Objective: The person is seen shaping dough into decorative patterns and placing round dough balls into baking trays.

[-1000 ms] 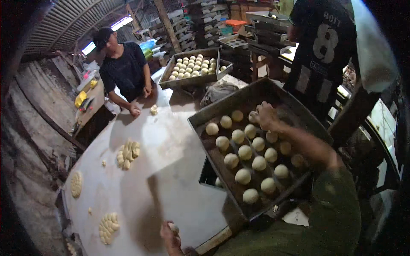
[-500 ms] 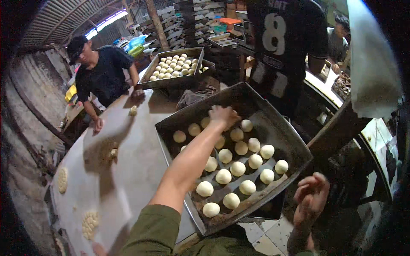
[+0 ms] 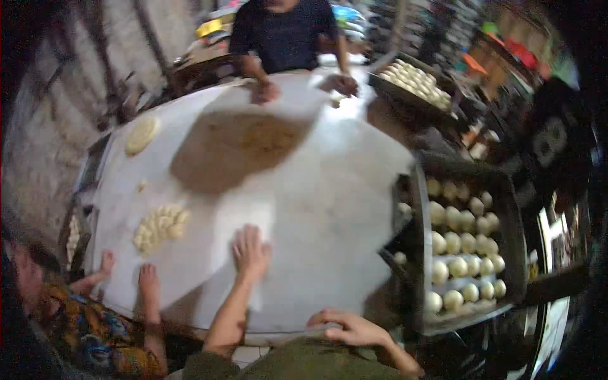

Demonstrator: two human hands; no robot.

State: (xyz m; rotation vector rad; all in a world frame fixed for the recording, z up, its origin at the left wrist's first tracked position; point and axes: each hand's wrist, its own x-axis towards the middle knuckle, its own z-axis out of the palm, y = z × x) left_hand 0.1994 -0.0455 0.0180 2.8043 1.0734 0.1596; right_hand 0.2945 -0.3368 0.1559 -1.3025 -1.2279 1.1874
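Observation:
My left hand [image 3: 251, 252] lies on the pale tabletop [image 3: 316, 209], fingers stretched forward, palm down. Nothing shows in it. My right hand [image 3: 350, 328] is low at the table's near edge, close to my body, its thumb and fingers apart and no object visible in it. To its right stands a dark metal tray [image 3: 465, 324] with rows of round dough balls [image 3: 453, 242]. Left of my left hand sits a cluster of small dough pieces [image 3: 161, 228]. The picture is somewhat blurred.
A person in patterned clothes rests a hand [image 3: 149, 282] on the table at my left. Across from me, a person in black works a small dough piece [image 3: 337, 100]. A flat dough round [image 3: 142, 135] lies far left. Another tray of dough balls [image 3: 415, 82] stands far right.
My view has swung left. My left hand has come out of the dough tray and onto the tabletop. My right hand has dropped from beside the tray to the table's near edge.

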